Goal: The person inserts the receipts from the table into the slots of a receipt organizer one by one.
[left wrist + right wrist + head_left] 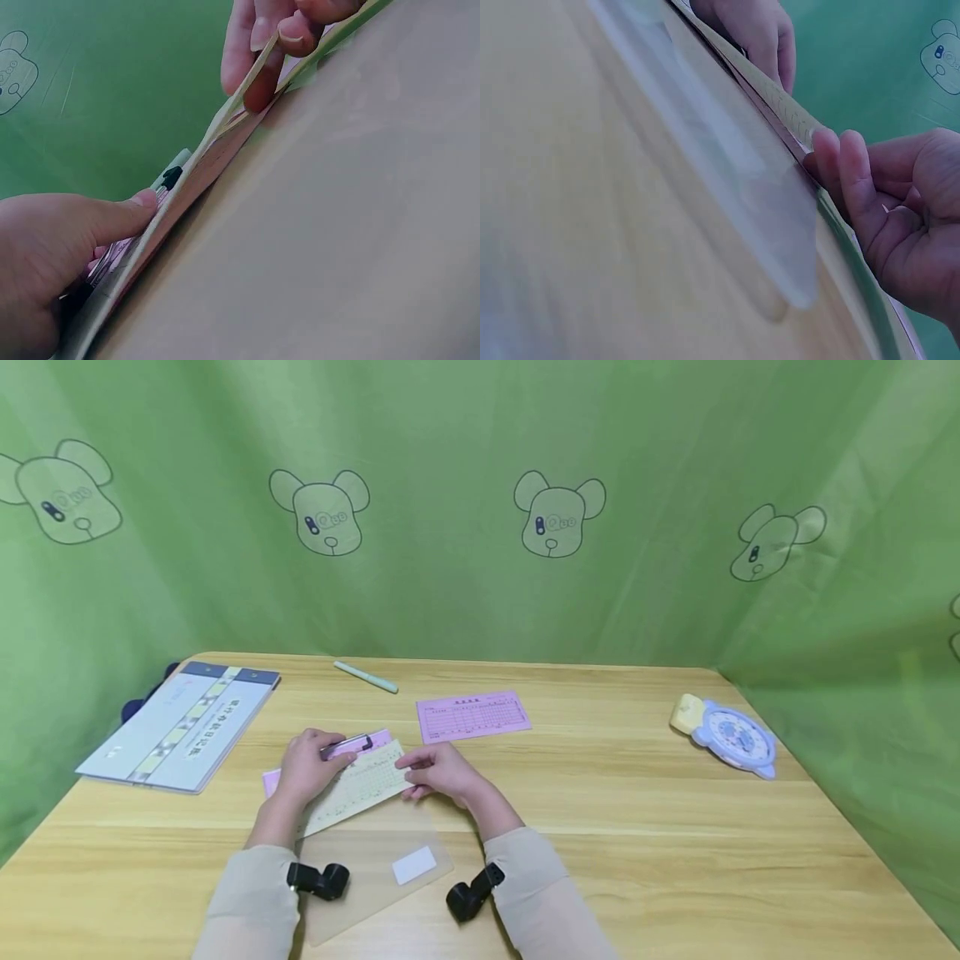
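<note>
A pale yellow printed form lies slanted over a pink form, above a translucent clipboard with a white label. The clipboard's metal clip has black ends and sits by the far edge. My left hand grips around the clip, its thumb reaching onto the yellow form; its other fingers are partly hidden. My right hand pinches the right end of the yellow form between thumb and fingers. In the left wrist view the yellow form's edge stands raised from the layers beneath.
Another pink form lies beyond the right hand, and a light green pen near the back edge. At left is a pale blue folder; at far right, a yellow block and a blue round clock-like object.
</note>
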A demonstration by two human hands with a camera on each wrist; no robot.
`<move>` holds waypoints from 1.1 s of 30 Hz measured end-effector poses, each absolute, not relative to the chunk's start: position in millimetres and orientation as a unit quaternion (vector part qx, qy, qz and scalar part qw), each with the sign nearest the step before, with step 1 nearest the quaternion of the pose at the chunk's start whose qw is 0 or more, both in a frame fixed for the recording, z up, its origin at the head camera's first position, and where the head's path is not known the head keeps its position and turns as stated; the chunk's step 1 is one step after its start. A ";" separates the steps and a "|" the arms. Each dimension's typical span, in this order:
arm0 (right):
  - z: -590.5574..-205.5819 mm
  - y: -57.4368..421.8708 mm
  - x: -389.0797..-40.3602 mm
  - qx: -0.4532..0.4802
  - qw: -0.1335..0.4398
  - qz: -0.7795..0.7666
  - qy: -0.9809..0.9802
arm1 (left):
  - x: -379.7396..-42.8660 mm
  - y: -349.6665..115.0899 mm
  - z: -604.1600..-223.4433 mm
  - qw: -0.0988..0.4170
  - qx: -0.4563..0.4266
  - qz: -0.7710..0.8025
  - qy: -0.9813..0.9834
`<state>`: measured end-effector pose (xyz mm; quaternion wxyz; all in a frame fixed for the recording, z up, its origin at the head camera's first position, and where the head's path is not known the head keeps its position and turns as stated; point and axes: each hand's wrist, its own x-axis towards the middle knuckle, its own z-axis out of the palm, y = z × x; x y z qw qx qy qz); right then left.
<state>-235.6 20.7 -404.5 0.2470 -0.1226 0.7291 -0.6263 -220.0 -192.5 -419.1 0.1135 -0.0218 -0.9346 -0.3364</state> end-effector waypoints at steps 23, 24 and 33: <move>-404.8 14.7 -234.6 -0.116 0.230 -0.625 0.737 | -220.9 -191.4 -423.8 0.143 -0.065 -0.246 -0.956; -401.3 14.8 -232.5 -0.116 0.229 -0.624 0.738 | -220.9 -191.2 -423.9 0.146 -0.068 -0.242 -0.957; -409.1 12.9 -239.1 -0.123 0.223 -0.618 0.744 | -221.5 -189.0 -425.8 0.172 -0.085 -0.215 -0.958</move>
